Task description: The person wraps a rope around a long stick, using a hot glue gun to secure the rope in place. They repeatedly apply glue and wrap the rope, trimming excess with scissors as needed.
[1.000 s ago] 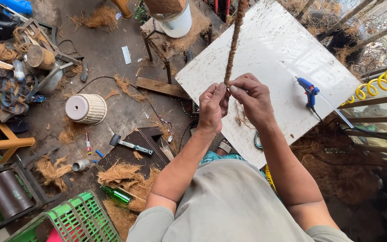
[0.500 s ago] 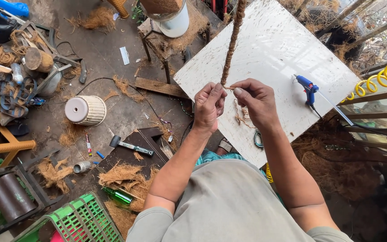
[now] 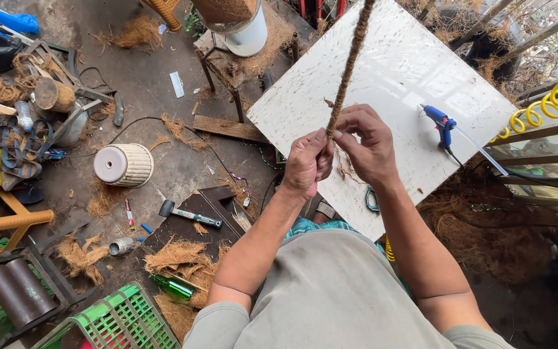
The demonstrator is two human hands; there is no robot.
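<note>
A brown coir rope (image 3: 350,61) runs from the top of the view down to my hands, over a white board (image 3: 395,71). My left hand (image 3: 306,163) is closed around the rope's lower end. My right hand (image 3: 366,143) pinches the rope just beside it, fingers curled on loose fibres. Frayed strands hang below both hands. A blue glue gun (image 3: 439,123) lies on the board to the right of my right hand.
A hammer (image 3: 188,214) lies on the floor at left, near a white ribbed pot (image 3: 123,165) on its side, a green bottle (image 3: 172,285) and a green crate (image 3: 114,320). Coir fibre tufts litter the floor. A yellow coiled hose (image 3: 544,106) hangs at right.
Both hands have stayed on the rope's lower end, with the fingers shifting slightly along it. The view has moved a little.
</note>
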